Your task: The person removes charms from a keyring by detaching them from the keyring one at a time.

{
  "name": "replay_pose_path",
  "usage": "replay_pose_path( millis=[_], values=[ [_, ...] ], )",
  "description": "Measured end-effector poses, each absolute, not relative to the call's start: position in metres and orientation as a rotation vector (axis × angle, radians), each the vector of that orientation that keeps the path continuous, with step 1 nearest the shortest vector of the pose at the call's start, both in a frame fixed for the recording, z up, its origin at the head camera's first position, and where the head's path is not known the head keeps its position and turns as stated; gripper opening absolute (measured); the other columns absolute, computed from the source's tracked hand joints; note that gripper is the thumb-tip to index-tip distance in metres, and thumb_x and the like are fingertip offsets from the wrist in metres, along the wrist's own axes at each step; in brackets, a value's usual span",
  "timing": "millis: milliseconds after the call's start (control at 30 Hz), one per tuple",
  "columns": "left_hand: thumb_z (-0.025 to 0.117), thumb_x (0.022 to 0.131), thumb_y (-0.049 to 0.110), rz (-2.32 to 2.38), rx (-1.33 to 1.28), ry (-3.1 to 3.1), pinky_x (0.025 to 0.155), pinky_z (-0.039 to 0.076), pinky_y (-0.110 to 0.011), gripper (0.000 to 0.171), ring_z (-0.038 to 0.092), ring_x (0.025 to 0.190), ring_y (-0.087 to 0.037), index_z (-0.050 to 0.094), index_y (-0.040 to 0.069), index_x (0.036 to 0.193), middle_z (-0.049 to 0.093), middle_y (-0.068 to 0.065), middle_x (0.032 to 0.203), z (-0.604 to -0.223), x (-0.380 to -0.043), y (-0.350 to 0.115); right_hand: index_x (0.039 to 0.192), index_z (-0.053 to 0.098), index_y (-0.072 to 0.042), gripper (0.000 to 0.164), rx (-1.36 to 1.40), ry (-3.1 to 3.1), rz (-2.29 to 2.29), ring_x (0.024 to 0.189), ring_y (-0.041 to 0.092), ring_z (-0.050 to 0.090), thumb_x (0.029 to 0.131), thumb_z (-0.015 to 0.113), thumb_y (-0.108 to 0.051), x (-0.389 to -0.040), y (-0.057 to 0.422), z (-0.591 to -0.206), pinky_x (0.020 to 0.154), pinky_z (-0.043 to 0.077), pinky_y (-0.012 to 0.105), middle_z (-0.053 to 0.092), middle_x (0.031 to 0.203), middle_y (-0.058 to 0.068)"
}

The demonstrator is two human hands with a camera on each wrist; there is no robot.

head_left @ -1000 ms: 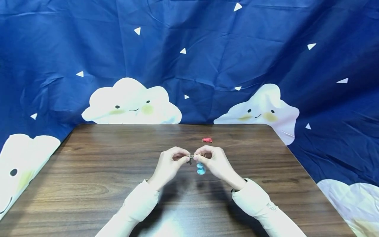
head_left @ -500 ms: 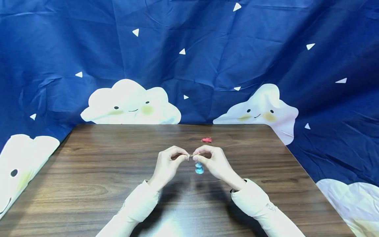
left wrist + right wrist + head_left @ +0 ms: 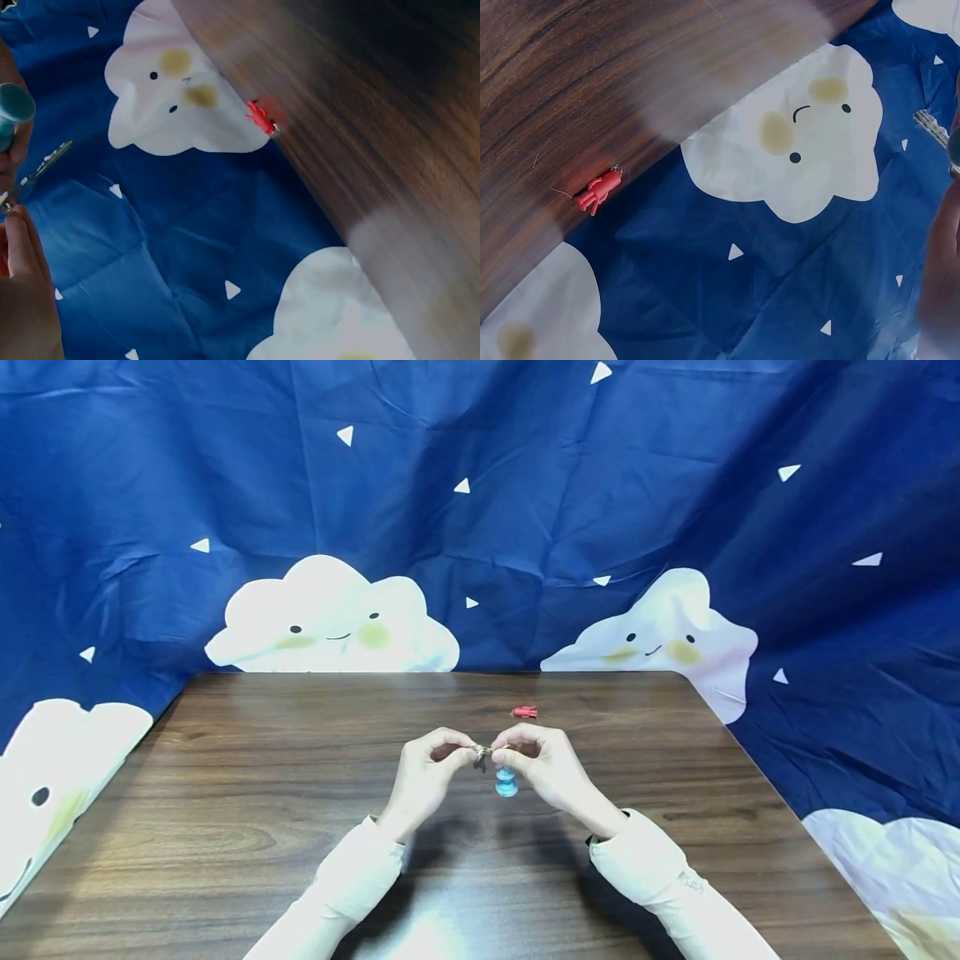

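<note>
In the head view my left hand (image 3: 420, 777) and right hand (image 3: 547, 768) meet over the middle of the table. Thumb and fingers of the left pinch a small metal key ring; a key (image 3: 480, 761) hangs from it between the hands. The right pinches the ring's other side, and a turquoise rounded charm (image 3: 506, 782) dangles below those fingers. The left wrist view shows the key's toothed blade (image 3: 52, 159) sticking out near the fingertips and part of the charm (image 3: 15, 103). Fingers hide most of the ring.
A small red figure charm (image 3: 524, 712) with a metal loop lies on the brown wooden table (image 3: 300, 827), beyond the hands. Behind the table's far edge hangs a blue cloth (image 3: 495, 443) printed with white clouds and triangles.
Both hands stay almost in place. The key between them turned edge-on half a second ago and now shows broader and darker again. The turquoise charm has swung slightly.
</note>
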State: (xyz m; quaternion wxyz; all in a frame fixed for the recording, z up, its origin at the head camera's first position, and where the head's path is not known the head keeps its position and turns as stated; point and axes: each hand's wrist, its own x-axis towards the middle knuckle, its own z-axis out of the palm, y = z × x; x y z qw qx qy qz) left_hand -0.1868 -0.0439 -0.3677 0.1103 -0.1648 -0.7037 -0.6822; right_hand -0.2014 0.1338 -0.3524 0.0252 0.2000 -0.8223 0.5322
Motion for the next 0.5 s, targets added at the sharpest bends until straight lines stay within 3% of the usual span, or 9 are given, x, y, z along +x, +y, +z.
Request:
replay_pose_path(
  millis=[233,500],
  values=[
    [0.067,0.078,0.001,-2.046,-0.434,-2.065,0.067,0.051,-0.020,0.008,0.061,0.069,-0.006,0.066,-0.003,0.085,0.066,-0.020,0.082,-0.372,-0.191,-0.043,0.087,0.067,-0.005,0.010,0.636,-2.524,1.667,0.064,0.006,0.059,0.080,0.068,-0.012,-0.201,0.134,-0.352,0.052,0.042,0.019,0.067,0.075,0.013],
    [0.069,0.078,0.007,-2.253,-0.355,-1.953,0.070,0.053,-0.023,0.017,0.064,0.073,-0.006,0.063,-0.006,0.088,0.069,-0.002,0.079,-0.385,-0.198,-0.041,0.087,0.066,-0.003,0.012,0.679,-2.498,1.711,0.066,0.007,0.061,0.080,0.068,-0.012,-0.202,0.134,-0.353,0.060,0.047,0.020,0.067,0.076,0.015]
  ],
)
